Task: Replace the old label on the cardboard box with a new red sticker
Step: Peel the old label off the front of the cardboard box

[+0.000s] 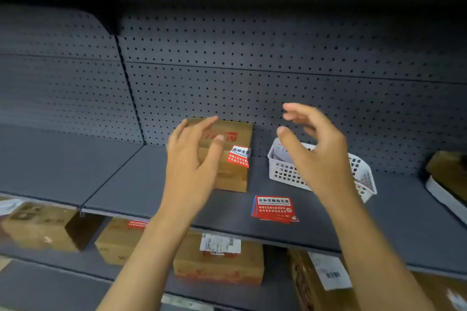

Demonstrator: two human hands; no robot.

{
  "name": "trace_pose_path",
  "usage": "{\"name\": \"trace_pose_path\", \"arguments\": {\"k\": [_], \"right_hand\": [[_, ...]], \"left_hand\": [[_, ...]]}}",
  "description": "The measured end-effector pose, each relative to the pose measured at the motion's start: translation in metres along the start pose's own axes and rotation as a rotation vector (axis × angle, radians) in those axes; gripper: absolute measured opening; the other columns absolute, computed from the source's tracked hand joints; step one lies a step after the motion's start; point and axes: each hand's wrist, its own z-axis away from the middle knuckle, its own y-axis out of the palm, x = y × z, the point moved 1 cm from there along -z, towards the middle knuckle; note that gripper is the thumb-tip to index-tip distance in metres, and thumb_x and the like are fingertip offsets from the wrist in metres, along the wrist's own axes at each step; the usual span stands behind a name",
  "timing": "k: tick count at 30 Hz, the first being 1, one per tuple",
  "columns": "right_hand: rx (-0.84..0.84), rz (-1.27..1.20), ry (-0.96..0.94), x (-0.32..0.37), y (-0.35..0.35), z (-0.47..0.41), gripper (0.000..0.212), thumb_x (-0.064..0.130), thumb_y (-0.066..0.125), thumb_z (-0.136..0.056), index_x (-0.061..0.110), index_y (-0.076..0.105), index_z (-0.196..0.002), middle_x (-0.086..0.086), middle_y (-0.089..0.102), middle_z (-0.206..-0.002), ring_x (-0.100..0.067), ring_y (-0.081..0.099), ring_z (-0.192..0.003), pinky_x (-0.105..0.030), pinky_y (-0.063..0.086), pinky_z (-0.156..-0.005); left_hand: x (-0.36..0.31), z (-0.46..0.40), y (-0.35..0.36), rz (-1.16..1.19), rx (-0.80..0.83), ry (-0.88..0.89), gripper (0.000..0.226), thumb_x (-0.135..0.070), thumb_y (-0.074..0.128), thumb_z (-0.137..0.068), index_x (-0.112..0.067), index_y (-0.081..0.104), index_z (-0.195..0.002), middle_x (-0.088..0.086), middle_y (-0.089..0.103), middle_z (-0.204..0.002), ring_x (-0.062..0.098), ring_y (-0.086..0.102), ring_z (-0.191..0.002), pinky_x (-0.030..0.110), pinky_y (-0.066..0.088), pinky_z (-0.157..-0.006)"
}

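Note:
A brown cardboard box [233, 139] stands on the dark grey shelf [141, 184] against the pegboard. A red and white sticker [238, 156] sits on its right top edge, folding over the corner. My left hand [193, 159] hovers open over the left half of the box, fingers spread, hiding that part. My right hand [313, 146] is raised to the right of the box, open, fingers curled and holding nothing. A small stack of red stickers [274, 208] lies on the shelf in front of the box, to the right.
A white perforated plastic basket [285, 171] stands right of the box, partly behind my right hand. More cardboard boxes [219, 260] with barcode labels fill the shelf below. Another box [447, 171] sits at the far right edge.

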Motion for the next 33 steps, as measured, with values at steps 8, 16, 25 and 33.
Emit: {"name": "trace_pose_path", "arguments": {"k": [8,16,25,33], "right_hand": [[0.086,0.044,0.108,-0.047,0.031,-0.036,0.024,0.021,0.064,-0.092,0.029,0.071,-0.114,0.014,0.07,-0.105,-0.002,0.062,-0.108,-0.014,0.045,-0.095],[0.243,0.307,0.127,-0.089,0.085,-0.048,0.022,0.03,0.061,-0.094,0.029,0.077,-0.109,0.015,0.072,-0.105,-0.01,0.056,-0.11,-0.02,0.045,-0.09],[0.349,0.469,0.101,-0.097,0.105,-0.049,0.024,0.051,0.068,-0.085,0.032,0.08,-0.093,0.023,0.067,-0.103,0.001,0.042,-0.112,-0.023,0.04,-0.085],[0.472,0.346,0.074,-0.098,0.102,-0.053,0.008,0.039,0.068,-0.089,0.033,0.071,-0.086,0.02,0.068,-0.096,-0.002,0.046,-0.116,-0.028,0.041,-0.097]], "left_hand": [[0.036,-0.041,0.034,-0.13,0.069,-0.013,0.034,-0.03,0.049,-0.098,-0.033,0.061,-0.13,-0.017,0.06,-0.122,0.012,0.021,-0.147,0.023,0.018,-0.11],[0.083,-0.073,0.052,-0.234,0.253,0.076,0.034,-0.019,0.057,-0.085,-0.029,0.072,-0.114,-0.007,0.068,-0.118,0.017,0.049,-0.126,0.036,0.029,-0.117],[0.109,-0.081,0.06,-0.473,0.545,0.158,0.076,-0.058,0.059,-0.074,-0.028,0.05,-0.144,-0.01,0.049,-0.144,0.016,0.044,-0.134,0.032,0.033,-0.108],[0.104,-0.093,0.054,-0.677,0.804,0.217,0.094,-0.068,0.059,-0.08,-0.036,0.016,-0.157,-0.014,0.024,-0.158,0.017,0.028,-0.143,0.035,0.026,-0.115]]}}
